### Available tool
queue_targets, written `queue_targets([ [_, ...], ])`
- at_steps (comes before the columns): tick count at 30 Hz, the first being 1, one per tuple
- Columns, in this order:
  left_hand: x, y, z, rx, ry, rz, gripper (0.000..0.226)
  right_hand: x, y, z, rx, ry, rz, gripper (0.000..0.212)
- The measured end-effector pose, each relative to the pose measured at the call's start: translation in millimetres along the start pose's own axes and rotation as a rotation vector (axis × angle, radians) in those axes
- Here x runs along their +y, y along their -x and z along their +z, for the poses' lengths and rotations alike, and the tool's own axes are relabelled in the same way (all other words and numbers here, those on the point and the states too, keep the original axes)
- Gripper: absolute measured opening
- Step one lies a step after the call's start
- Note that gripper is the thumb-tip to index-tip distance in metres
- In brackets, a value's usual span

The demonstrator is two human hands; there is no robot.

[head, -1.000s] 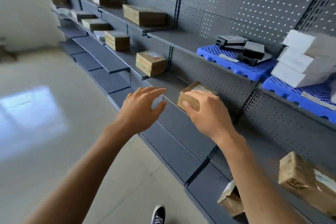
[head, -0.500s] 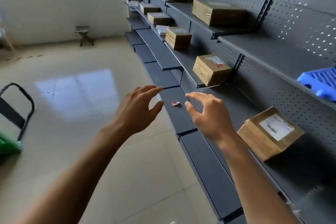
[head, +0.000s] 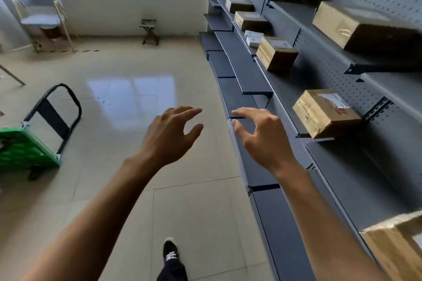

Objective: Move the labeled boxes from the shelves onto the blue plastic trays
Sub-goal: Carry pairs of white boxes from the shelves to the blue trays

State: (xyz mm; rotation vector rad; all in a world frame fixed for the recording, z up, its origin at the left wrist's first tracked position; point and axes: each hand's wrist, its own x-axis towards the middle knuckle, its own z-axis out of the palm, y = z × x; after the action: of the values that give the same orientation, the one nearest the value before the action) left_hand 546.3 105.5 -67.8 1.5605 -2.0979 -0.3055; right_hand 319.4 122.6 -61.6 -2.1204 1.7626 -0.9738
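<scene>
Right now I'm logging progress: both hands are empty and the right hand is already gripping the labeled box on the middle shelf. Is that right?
Not quite. The head view shows the right hand open in the air, well short of the labeled box, which sits untouched on the middle shelf. The left hand is empty too.

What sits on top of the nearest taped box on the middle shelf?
A white shipping label with red marks lies on the taped box, near its back edge. Nothing else rests on it. The shelf beneath the box is covered.
</scene>
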Motion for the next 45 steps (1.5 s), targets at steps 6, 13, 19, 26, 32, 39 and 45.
queue_targets([
  [6, -73.7, -92.4, -7.5, 0.054, 0.048, 0.0, 0.044, -12.7, -105.5, 47.7, 0.035, 0.048, -0.035, 0.028],
  [13, -136.6, -198.1, -34.1, 0.085, 0.061, 0.02, 0.044, -19.3, -215.1, 90.6, 0.03, 0.1, 0.014, 0.034],
  [19, -171.7, -274.5, -25.8, 0.005, -0.019, 0.045, 0.046, -1.8, -293.6, 118.1, -0.002, 0.127, 0.036, 0.032],
  [26, -194.1, -384.9, 9.1, -0.051, -0.06, 0.054, 0.045, 58.7, -392.6, 143.4, -0.005, 0.094, 0.061, 0.033],
  [32, -197.4, -486.9, 21.3, -0.033, -0.063, 0.01, 0.044, 121.5, -491.0, 156.7, 0.027, 0.056, 0.058, 0.031],
  [39, -216.2, -579.8, 48.0, -0.048, -0.059, 0.002, 0.044, 162.0, -578.7, 173.7, 0.002, 0.057, 0.057, 0.031],
  [45, -257.5, -670.0, 71.5, -0.062, -0.036, -0.005, 0.043, 195.3, -658.8, 206.6, -0.001, 0.064, 0.09, 0.031],
])
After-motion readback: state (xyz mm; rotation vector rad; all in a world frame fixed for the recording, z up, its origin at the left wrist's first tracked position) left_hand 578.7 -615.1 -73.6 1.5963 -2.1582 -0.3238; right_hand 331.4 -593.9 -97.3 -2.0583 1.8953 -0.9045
